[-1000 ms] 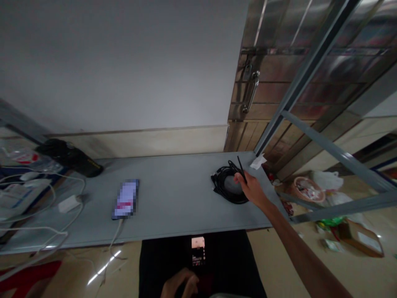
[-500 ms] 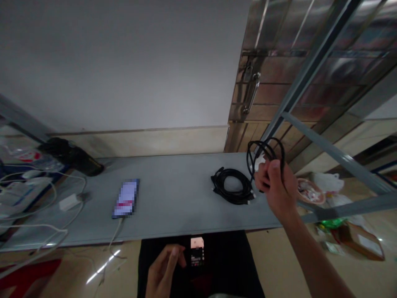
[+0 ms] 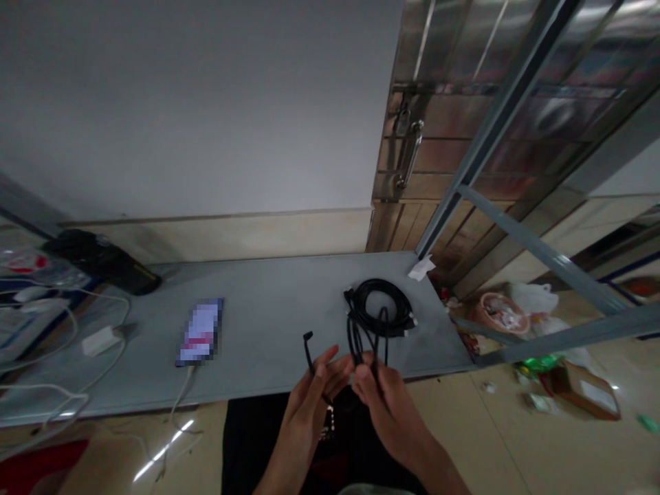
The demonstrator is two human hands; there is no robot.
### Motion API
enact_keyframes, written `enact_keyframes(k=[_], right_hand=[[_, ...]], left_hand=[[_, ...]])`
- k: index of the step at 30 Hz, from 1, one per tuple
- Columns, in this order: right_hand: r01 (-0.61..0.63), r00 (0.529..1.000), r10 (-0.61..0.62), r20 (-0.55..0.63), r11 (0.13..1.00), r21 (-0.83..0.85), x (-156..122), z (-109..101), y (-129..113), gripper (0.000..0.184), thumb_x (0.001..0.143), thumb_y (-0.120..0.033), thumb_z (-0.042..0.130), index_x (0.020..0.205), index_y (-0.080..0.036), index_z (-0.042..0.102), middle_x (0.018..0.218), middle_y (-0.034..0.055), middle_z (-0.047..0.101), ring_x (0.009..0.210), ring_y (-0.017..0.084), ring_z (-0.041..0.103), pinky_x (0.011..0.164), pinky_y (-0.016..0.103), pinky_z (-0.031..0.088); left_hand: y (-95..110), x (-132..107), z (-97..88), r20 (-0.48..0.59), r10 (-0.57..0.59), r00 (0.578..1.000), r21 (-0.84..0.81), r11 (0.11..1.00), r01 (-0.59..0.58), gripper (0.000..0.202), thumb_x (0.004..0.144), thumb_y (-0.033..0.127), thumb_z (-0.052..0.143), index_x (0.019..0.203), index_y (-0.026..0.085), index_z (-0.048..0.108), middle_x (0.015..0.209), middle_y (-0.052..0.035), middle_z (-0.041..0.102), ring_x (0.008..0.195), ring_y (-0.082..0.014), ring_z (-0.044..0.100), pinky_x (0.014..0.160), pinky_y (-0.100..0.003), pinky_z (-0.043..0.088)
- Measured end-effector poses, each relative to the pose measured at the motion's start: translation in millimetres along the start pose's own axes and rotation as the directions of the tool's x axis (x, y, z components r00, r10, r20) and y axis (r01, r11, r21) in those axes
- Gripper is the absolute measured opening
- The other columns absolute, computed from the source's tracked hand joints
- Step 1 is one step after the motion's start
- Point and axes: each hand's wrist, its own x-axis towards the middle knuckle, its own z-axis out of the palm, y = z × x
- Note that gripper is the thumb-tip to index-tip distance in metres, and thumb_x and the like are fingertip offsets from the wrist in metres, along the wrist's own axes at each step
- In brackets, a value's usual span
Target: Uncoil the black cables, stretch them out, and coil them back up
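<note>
My right hand [image 3: 384, 399] is closed around a loosely looped black cable [image 3: 355, 337], in front of the table's near edge. Beside it, my left hand [image 3: 312, 392] grips the end of a thin black cable between thumb and fingers; a small dark plug [image 3: 308, 337] sticks up from it. Whether both pieces are one cable is hidden by the hands. Just behind, a thicker coil of black cables [image 3: 407, 309] with several light-tipped ends lies on the grey tabletop [image 3: 273, 295]. Below my hands, a lit screen [image 3: 328, 426] on my lap is partly covered.
A phone [image 3: 201, 333] with a white cable lies left on the table, near a white adapter [image 3: 100, 340] and a black bottle [image 3: 106, 261]. White paper [image 3: 421, 268] sits at the right corner by a metal post [image 3: 479, 151]. A basket [image 3: 500, 313] and a cardboard box [image 3: 582, 388] stand on the floor.
My right hand has brought the looped cable from the table's right end to in front of me. My left hand has risen from my lap and now grips a cable end.
</note>
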Motion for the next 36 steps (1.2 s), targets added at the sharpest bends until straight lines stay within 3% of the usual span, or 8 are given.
enact_keyframes(k=[3,6,10,13,20,25,32,36], right_hand=[[-0.029,0.995,0.033,0.095,0.999,-0.039,-9.7,17.2,12.0,0.053,0.116,-0.061,0.051,0.148,-0.024,0.068,0.145,0.0162,0.076,0.14,0.034,0.07,0.123,0.051,0.054],[-0.078,0.989,0.08,0.122,0.997,-0.014,-14.7,18.2,18.9,0.051,0.116,-0.061,0.051,0.149,-0.027,0.069,0.151,0.0133,0.073,0.15,0.032,0.063,0.131,0.052,0.045],[-0.153,0.988,0.155,-0.014,0.984,0.09,-11.2,-13.8,35.3,0.055,0.117,-0.068,0.041,0.109,-0.026,0.076,0.104,0.0083,0.081,0.103,0.026,0.078,0.101,0.04,0.064],[-0.197,0.937,0.257,-0.237,0.948,0.25,-9.6,-55.2,54.3,0.055,0.11,-0.076,0.055,0.095,-0.024,0.067,0.071,-0.0013,0.062,0.059,0.015,0.06,0.058,0.026,0.055],[0.007,0.707,0.285,-0.647,0.912,0.41,-22.8,-142.7,51.1,0.059,0.088,-0.065,0.093,0.079,-0.024,0.051,0.074,-0.0063,0.044,0.06,0.009,0.039,0.048,0.017,0.036],[0.132,0.589,0.26,-0.765,0.903,0.408,-31.3,-172.2,30.4,0.051,0.084,-0.059,0.093,0.077,-0.024,0.057,0.07,-0.0062,0.043,0.055,0.01,0.033,0.044,0.023,0.031],[0.141,0.542,0.302,-0.784,0.887,0.439,-34.6,-177.7,12.9,0.053,0.08,-0.059,0.094,0.072,-0.024,0.054,0.067,-0.0051,0.041,0.056,0.012,0.03,0.044,0.027,0.034],[0.176,0.607,0.209,-0.767,0.905,0.386,-26.5,-160.0,3.4,0.048,0.087,-0.056,0.092,0.076,-0.023,0.059,0.068,-0.0053,0.041,0.057,0.012,0.03,0.047,0.025,0.031]], left_hand=[[11.9,-7.2,1.4,0.016,-0.072,0.997,0.041,0.997,0.072,0.051,0.099,0.056,0.083,0.136,0.021,0.083,0.138,-0.017,0.083,0.133,-0.0393,0.077,0.122,-0.054,0.054],[19.0,-6.8,-7.5,-0.02,-0.07,0.997,0.049,0.996,0.071,0.049,0.097,0.055,0.085,0.13,0.018,0.085,0.129,-0.0176,0.086,0.125,-0.0387,0.08,0.116,-0.05,0.058],[39.3,-4.9,-35.6,-0.169,0.052,0.984,0.002,0.999,-0.052,0.05,0.089,0.055,0.092,0.121,0.017,0.087,0.118,-0.0183,0.088,0.104,-0.0357,0.085,0.097,-0.046,0.067],[65.1,-9.2,-66.0,-0.27,0.089,0.959,0.026,0.996,-0.085,0.042,0.091,0.049,0.091,0.121,0.02,0.087,0.122,-0.0147,0.088,0.104,-0.0321,0.085,0.09,-0.04,0.069],[115.7,-23.3,-134.5,-0.428,0.181,0.885,0.155,0.98,-0.125,0.055,0.082,0.054,0.092,0.125,0.022,0.084,0.134,-0.0133,0.085,0.129,-0.0411,0.077,0.097,-0.043,0.069],[127.4,-30.1,-137.8,-0.466,0.232,0.854,0.209,0.967,-0.148,0.052,0.087,0.056,0.088,0.125,0.023,0.083,0.133,-0.0103,0.085,0.141,-0.0409,0.07,0.11,-0.043,0.065],[118.9,-22.6,-140.0,-0.44,0.254,0.861,0.208,0.962,-0.177,0.049,0.089,0.056,0.087,0.126,0.024,0.083,0.124,-0.009,0.088,0.131,-0.0376,0.077,0.103,-0.041,0.068],[113.4,-19.5,-140.9,-0.379,0.215,0.9,0.194,0.969,-0.15,0.05,0.085,0.055,0.091,0.122,0.023,0.085,0.122,-0.011,0.088,0.129,-0.0398,0.077,0.103,-0.044,0.068]])
